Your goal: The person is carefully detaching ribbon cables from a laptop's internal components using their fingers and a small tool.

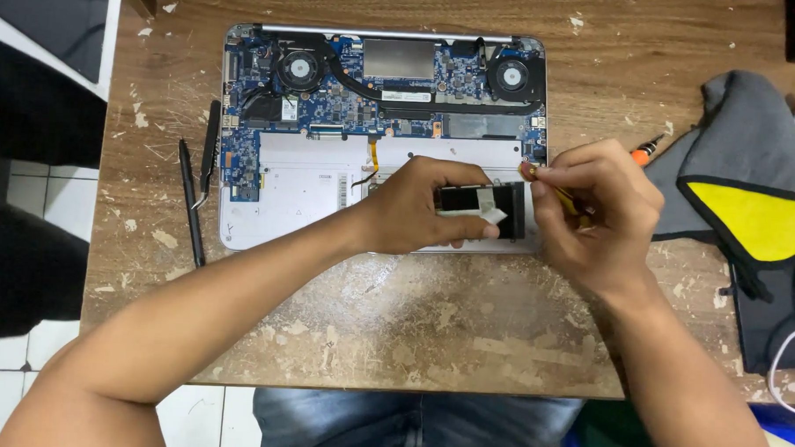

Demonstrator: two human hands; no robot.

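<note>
Black and flat, a small drive-like module [479, 207] sits at the lower right of the opened laptop [310, 194] on the worn wooden counter [411, 330]. Left hand [416, 206] is clamped around it, pinning it in place. Right hand [596, 213] pinches a yellow-handled screwdriver [564, 199], tip near the module's corner. Seems a screw-working step; next calls for steady seating on the screw.

Blue circuit board [332, 89]; grey pouch [752, 148] with yellow panel; worn brown table [429, 322].
</note>
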